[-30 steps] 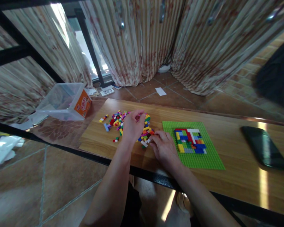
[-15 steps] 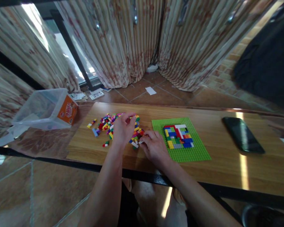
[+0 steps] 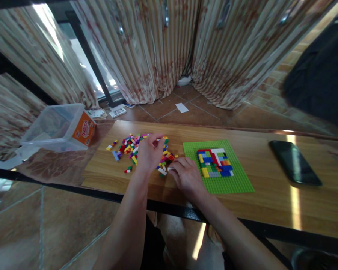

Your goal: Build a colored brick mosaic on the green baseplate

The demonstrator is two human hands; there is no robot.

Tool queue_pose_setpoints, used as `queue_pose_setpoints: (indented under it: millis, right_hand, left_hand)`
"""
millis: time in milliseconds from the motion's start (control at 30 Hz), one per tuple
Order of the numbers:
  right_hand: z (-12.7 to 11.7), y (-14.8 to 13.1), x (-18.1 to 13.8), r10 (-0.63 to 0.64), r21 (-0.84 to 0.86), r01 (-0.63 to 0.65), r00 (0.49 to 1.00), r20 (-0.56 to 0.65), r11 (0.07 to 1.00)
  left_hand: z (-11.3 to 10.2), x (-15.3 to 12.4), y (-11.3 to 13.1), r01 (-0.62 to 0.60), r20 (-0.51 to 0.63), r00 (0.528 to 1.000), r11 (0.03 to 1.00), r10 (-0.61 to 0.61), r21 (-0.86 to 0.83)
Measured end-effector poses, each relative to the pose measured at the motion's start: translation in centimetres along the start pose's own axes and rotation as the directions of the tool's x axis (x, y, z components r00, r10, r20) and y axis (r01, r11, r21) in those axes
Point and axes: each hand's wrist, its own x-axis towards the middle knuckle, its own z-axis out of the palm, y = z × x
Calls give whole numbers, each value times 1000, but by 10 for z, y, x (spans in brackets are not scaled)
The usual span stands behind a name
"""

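Note:
My left hand (image 3: 150,153) is over the heap of loose toy bricks (image 3: 126,144), hiding part of it. Its fingers are curved, with a gap between thumb and forefinger and nothing visible in them. At the right edge of the heap, my right hand (image 3: 188,175) has thumb and fingers closed on a small white brick (image 3: 170,169). Another white brick (image 3: 162,171) lies just left of those fingertips. To the right is a green baseplate (image 3: 236,180), bearing a flat block of many-coloured bricks (image 3: 211,159) with red and white pieces at its top.
A dark phone (image 3: 294,162) lies on the right part of the wooden table (image 3: 259,204). On the left stands a clear plastic box (image 3: 56,129) with an orange label. Curtains (image 3: 157,48) hang beyond the table, and a paper slip (image 3: 181,107) is on the tiled floor.
My right hand has drawn slightly away from the heap with the white brick at its fingertips. The left hand stays over the heap. The whole view has shifted a little.

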Motion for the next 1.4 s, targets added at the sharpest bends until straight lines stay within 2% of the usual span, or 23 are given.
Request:
queue_pose_setpoints:
  millis: [333,567,667,800,867,933,1100,1400]
  right_hand:
    - [-12,6,-13,107,260,-70,986,-129,963]
    - [-51,28,-33,261,195,-227,951,-166,954]
    - [-75,50,-46,391,199,-351,894,-219,915]
    - [-106,77,-61,606,252,-551,734,-307,796]
    - [-116,86,-66,644,246,-596,700,-309,765]
    - [-119,90,-70,647,220,-609,709,-281,762]
    - [-116,94,-77,590,128,-577,775,-227,807]
    - [-115,102,-79,403,160,-388,912,-80,908]
  left_hand:
    - [4,-4,5,-57,80,995,997,53,57]
    - [16,-7,13,-132,176,978,986,114,99]
    - [23,-9,18,-147,211,969,985,126,86]
    - [36,-13,24,-166,281,949,984,140,70]
    - [44,-16,28,-198,308,936,978,169,64]
    - [53,-20,32,-238,320,924,970,209,54]
    - [74,-30,42,-335,340,886,942,315,-1]
    - [93,-52,58,-422,405,818,904,409,-61]
